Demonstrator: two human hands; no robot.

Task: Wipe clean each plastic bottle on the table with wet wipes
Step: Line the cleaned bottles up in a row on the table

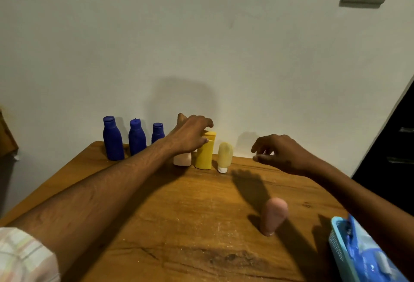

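With my left hand [190, 135] closing its grip on the tall yellow plastic bottle [205, 150] and my right hand [277, 153] hovering empty-fingered, I could topple the pale yellow upside-down tube [224, 156] just beside it.

Six bottles [203, 152] line the table's [179, 214] far edge; one tube [274, 216] stands nearer, left of a basket [336, 241].
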